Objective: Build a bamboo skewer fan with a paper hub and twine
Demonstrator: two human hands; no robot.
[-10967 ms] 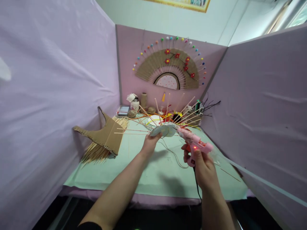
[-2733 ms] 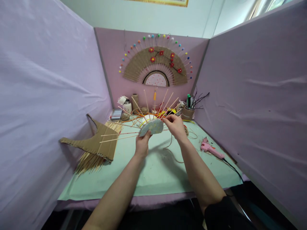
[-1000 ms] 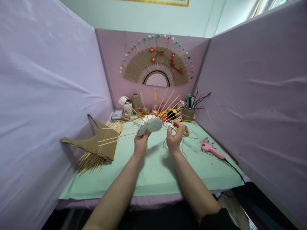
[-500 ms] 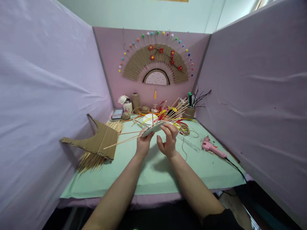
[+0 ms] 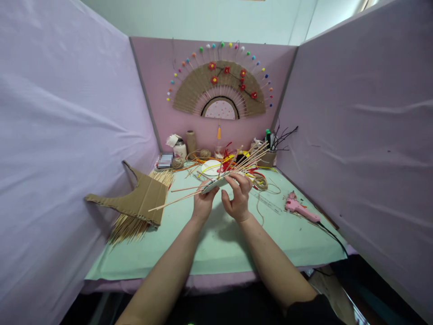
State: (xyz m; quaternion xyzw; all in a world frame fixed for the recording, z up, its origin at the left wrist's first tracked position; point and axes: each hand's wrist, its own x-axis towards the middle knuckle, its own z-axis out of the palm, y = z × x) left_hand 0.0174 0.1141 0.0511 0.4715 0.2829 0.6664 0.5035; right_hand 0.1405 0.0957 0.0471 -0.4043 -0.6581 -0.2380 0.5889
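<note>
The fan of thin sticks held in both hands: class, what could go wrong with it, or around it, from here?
The right hand presses near the splayed sticks, so one might bend or come loose.
The long sticks could snag on the cluttered craft materials behind them.
The cord runs over the table edge; a passing arm might drag the glue gun.

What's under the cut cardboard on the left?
Thin wooden sticks poke out past its near and far edges. The cardboard covers the middle, so their number, and whether anything else lies there, can't be seen.
</note>
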